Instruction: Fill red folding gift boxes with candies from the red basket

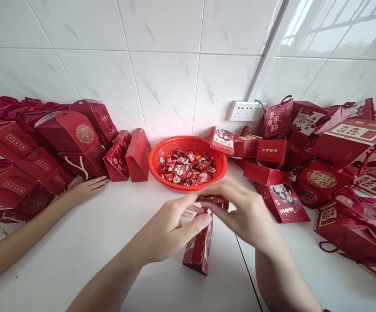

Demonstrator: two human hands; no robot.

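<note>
A small red gift box [198,255] with a scalloped flap and light patterning stands on the white table before me, narrow side towards me. My left hand [171,227] is at its upper part, with the thumb along the near edge and the fingers behind. From the right, my right hand [240,212] curls over the box top, fingers bent inwards close to the left fingertips. A dark red part shows between the hands; the fingers hide whether it is the lid or a wrapped piece. Just behind is a red plastic basket [155,175] holding wrapped candies [188,167].
Finished-looking red boxes [9,182] are piled on the left, where another person's hand [89,189] lies flat beside them. Two red boxes [138,156] stand left of the basket. More red boxes [347,143] are heaped on the right. A power strip [245,111] is against the tiled wall.
</note>
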